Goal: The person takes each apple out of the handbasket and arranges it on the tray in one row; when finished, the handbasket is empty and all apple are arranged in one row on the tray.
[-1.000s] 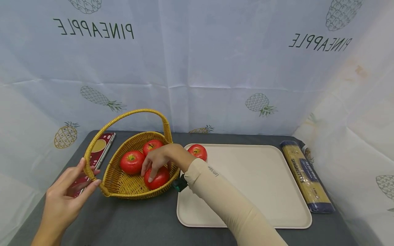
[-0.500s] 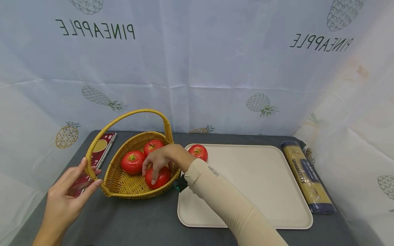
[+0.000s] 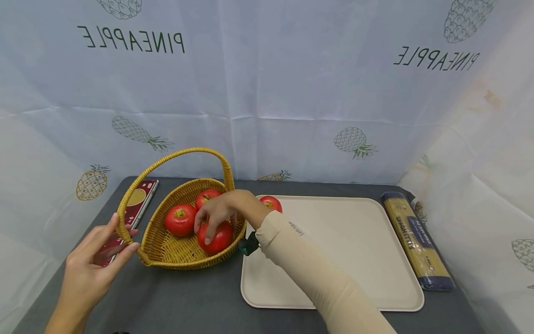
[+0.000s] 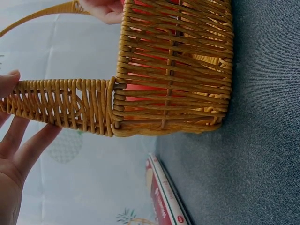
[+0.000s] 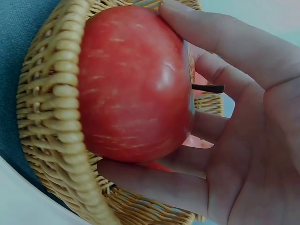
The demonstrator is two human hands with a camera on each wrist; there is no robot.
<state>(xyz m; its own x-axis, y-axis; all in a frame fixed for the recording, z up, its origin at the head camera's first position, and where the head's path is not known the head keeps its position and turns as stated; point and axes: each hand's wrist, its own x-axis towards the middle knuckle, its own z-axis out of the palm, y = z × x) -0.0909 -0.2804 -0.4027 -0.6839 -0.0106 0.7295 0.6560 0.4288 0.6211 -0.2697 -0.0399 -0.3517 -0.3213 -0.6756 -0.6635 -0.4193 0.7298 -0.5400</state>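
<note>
My left hand (image 3: 89, 273) holds the near end of the arched handle (image 3: 156, 167) of a yellow wicker basket (image 3: 171, 260) between thumb and fingers. In the left wrist view the fingers lie along the handle's woven base. My right hand (image 3: 219, 211) reaches into the basket from the right and grips a red apple (image 3: 219, 239) at the basket's near right side. The right wrist view shows thumb and fingers around this apple (image 5: 136, 84), its dark stem toward the palm. Two more red apples sit in the basket, one at the left (image 3: 180, 220) and one behind (image 3: 206, 196).
A beige tray (image 3: 333, 260) lies right of the basket, with a red apple (image 3: 272, 203) at its back left corner, partly hidden by my right arm. A spaghetti pack (image 3: 417, 241) lies along the tray's right side. A dark red box (image 3: 139, 199) lies behind the left hand.
My right hand and forearm have shifted slightly to the right, and the gripped apple has risen a little with them. The left hand stays on the handle.
</note>
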